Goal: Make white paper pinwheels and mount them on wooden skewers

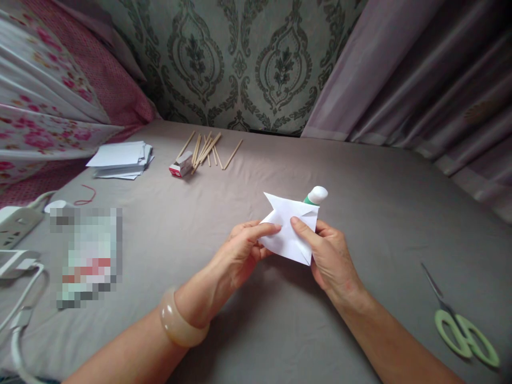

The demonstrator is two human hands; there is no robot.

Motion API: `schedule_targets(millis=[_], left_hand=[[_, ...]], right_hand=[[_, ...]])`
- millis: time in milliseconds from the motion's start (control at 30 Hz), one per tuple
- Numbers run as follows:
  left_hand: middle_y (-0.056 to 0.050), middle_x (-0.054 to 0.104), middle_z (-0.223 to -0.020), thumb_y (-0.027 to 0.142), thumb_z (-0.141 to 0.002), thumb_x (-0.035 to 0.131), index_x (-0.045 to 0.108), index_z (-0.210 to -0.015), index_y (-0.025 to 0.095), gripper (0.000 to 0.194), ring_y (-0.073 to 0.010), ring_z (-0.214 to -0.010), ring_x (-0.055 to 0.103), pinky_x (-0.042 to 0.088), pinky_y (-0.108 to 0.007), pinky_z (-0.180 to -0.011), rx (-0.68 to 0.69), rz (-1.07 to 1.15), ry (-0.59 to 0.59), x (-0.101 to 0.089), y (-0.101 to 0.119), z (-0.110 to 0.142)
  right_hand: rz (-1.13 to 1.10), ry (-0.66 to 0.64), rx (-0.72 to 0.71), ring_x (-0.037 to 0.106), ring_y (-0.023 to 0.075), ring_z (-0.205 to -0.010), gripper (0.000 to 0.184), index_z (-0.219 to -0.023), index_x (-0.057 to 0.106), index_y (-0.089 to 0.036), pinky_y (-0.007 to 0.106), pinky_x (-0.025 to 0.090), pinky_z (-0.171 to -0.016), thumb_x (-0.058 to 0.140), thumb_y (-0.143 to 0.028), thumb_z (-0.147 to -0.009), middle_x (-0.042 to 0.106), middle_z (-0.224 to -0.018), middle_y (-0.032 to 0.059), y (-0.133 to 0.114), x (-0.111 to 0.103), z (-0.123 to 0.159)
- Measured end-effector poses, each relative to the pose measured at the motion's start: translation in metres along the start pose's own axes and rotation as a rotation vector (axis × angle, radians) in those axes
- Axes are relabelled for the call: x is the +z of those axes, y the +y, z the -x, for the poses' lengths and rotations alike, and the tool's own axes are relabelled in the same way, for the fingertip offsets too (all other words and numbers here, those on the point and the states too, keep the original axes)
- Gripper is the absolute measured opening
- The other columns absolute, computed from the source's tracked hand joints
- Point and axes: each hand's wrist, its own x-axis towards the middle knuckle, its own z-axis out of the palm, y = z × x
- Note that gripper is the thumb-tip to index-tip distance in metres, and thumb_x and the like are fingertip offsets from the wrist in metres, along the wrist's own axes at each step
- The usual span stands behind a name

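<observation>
A folded piece of white paper [286, 234] is held up between both hands above the cloth, with a pointed flap sticking out at its upper left. My left hand [248, 248] pinches its left edge, thumb on top and fingers underneath. On the right side, my right hand [330, 250] grips the paper the same way, its thumb pressing on the front face. Just behind the paper's upper right corner shows a glue bottle [317, 195] with a white cap and a green body; the paper hides its lower part.
Green-handled scissors [456, 325] lie at the right. Several wooden sticks [208, 149] and a small red-and-white box [182, 164] lie at the back, beside a stack of white paper [120, 159]. A power strip [18, 224], red string [86, 197] and a blurred-out item [90, 250] are at left.
</observation>
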Motion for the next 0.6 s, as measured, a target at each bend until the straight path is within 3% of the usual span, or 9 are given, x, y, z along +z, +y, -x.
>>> schedule_targets(millis=[133,300,500,600], left_hand=[[-0.008,0.07,-0.08,0.019,-0.063,0.076,0.073,-0.071,0.016,0.008,-0.0154,-0.072,0.059,0.05,-0.025,-0.068,0.007,0.028,0.042,0.002,0.001,0.0],[-0.007,0.069,-0.081,0.03,-0.073,0.068,0.071,-0.078,0.013,0.018,-0.0146,-0.069,0.06,0.05,-0.026,-0.064,-0.046,0.101,0.08,0.004,0.008,0.001],[-0.007,0.069,-0.076,0.029,-0.066,0.073,0.07,-0.076,0.012,0.019,-0.0154,-0.065,0.06,0.047,-0.026,-0.061,-0.051,-0.086,-0.039,-0.004,0.014,0.0],[-0.007,0.069,-0.075,0.025,-0.06,0.077,0.069,-0.074,0.012,0.021,-0.0164,-0.066,0.061,0.047,-0.027,-0.063,-0.025,-0.191,-0.015,-0.006,0.014,0.0]], right_hand=[[0.005,0.006,-0.04,0.063,0.0176,-0.058,0.036,-0.08,0.073,-0.015,0.029,0.049,-0.054,0.084,-0.039,-0.056,0.073,-0.072,0.0048,0.006,-0.001,-0.002],[-0.001,0.029,-0.091,0.063,0.017,-0.058,0.036,-0.083,0.074,-0.016,0.029,0.049,-0.055,0.083,-0.04,-0.059,0.073,-0.071,0.0036,0.008,-0.006,-0.008],[0.245,-0.125,-0.027,0.062,0.0163,-0.055,0.036,-0.071,0.074,-0.015,0.028,0.047,-0.053,0.083,-0.045,-0.054,0.072,-0.066,0.0039,-0.007,-0.01,-0.008],[0.337,-0.164,-0.048,0.061,0.0158,-0.054,0.036,-0.072,0.073,-0.015,0.027,0.045,-0.052,0.079,-0.048,-0.058,0.072,-0.068,0.0042,-0.01,-0.012,-0.008]])
